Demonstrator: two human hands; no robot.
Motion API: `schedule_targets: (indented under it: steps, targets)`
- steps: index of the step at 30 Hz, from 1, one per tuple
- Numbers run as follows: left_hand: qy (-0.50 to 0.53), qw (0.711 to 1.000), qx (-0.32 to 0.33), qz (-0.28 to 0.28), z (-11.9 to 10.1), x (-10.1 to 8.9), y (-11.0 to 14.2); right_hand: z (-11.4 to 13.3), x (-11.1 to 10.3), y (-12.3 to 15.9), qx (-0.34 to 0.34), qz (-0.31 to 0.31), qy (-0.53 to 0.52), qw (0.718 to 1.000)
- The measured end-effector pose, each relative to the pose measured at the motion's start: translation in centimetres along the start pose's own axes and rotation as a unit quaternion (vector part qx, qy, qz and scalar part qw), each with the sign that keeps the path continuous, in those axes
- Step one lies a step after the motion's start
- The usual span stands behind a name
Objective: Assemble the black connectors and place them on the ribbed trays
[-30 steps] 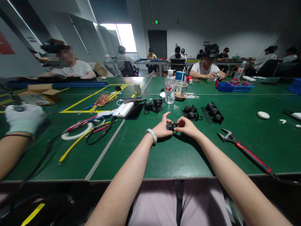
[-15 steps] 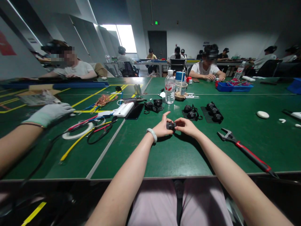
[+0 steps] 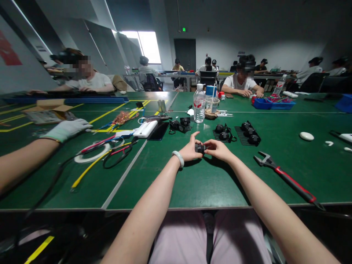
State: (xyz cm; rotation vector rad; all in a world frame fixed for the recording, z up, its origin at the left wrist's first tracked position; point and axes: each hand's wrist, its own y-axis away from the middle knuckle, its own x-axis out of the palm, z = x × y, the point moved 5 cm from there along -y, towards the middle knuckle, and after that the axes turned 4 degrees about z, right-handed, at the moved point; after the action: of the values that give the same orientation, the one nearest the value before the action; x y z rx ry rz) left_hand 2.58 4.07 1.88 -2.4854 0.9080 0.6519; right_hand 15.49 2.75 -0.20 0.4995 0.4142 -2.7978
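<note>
Over the green table, my left hand (image 3: 189, 149) grips a small black cable gland (image 3: 199, 148) between thumb and fingers, its index finger raised. My right hand (image 3: 216, 149) pinches the right end of the same gland with thumb and fingertips. Just beyond my hands lie black fittings: one group (image 3: 180, 125) to the left, another with a loose ring (image 3: 224, 132) to the right. Beside the latter, several round black fittings (image 3: 249, 132) sit on a black ribbed piece. An adjustable wrench (image 3: 288, 179) with a red and black handle rests right of my right arm.
A co-worker's gloved hand (image 3: 67, 130) is at the left, near cables (image 3: 93, 165) and a white tape ring (image 3: 92, 154). Ahead stand a water bottle (image 3: 199, 104) and a cup (image 3: 212, 105). A white power bank (image 3: 145, 129) lies left; a white oval case (image 3: 306, 136) lies right.
Both my hands stay on the cable gland with hardly any change in grip. The co-worker's gloved hand has shifted slightly right. The whole view has moved a little.
</note>
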Motion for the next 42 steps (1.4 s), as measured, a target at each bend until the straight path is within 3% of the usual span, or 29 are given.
schedule_targets:
  steps: [25,32,42]
  targets:
    - [-0.009,1.000,-0.002,-0.003,0.30,0.01,0.00,0.34,-0.35,-0.38,-0.018,-0.020,0.082,0.996]
    - [-0.011,1.000,0.004,-0.001,0.44,0.13,0.05,0.09,-0.12,-0.37,-0.020,-0.001,0.016,1.000]
    - [-0.022,1.000,0.007,-0.001,0.49,0.12,0.06,0.56,-0.08,-0.25,-0.028,0.013,0.002,1.000]
